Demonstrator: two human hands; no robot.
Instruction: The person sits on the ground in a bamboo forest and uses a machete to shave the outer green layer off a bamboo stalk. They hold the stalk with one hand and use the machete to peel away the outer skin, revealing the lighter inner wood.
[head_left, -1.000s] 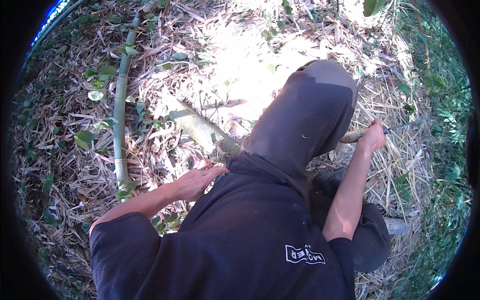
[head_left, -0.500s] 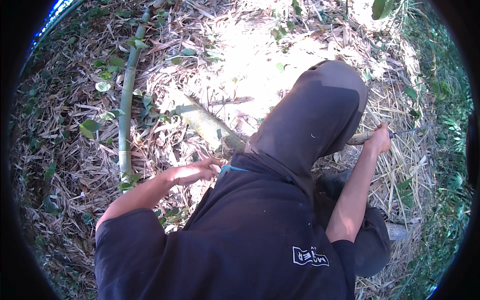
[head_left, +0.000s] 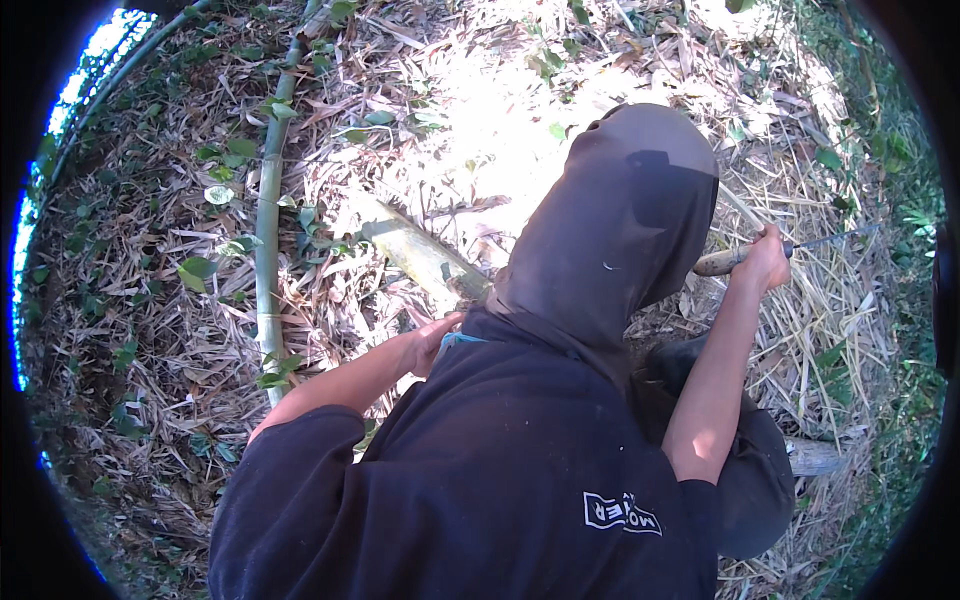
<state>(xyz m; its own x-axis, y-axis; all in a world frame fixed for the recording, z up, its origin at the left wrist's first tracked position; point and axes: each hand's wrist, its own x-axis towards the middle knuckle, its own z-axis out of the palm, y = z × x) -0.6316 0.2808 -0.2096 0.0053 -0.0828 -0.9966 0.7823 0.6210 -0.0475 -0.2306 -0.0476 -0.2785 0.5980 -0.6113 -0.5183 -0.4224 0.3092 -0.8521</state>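
Note:
My right hand (head_left: 765,262) is closed around the pale wooden handle (head_left: 716,264) of a knife, held to the right of my raised knee. Its thin blade (head_left: 832,239) points right, towards the green plants, and shows nearly edge-on. My left hand (head_left: 432,345) is at my waist beside a blue cord (head_left: 460,338), its fingers partly hidden against my dark shirt. Just beyond that hand lies a thick yellowish-green bamboo piece (head_left: 420,250), its near end out of sight behind my bent leg (head_left: 610,220).
A long green bamboo pole (head_left: 268,230) lies on the left among leafy shoots. Dry bamboo leaves (head_left: 160,330) cover the ground. Dense green plants (head_left: 900,300) edge the right side. A grey log end (head_left: 812,457) shows at the lower right, beside my other leg.
My left hand has drawn in closer against my waist, and its fingers show less. The knife stays in my right hand. The whole view has shifted slightly.

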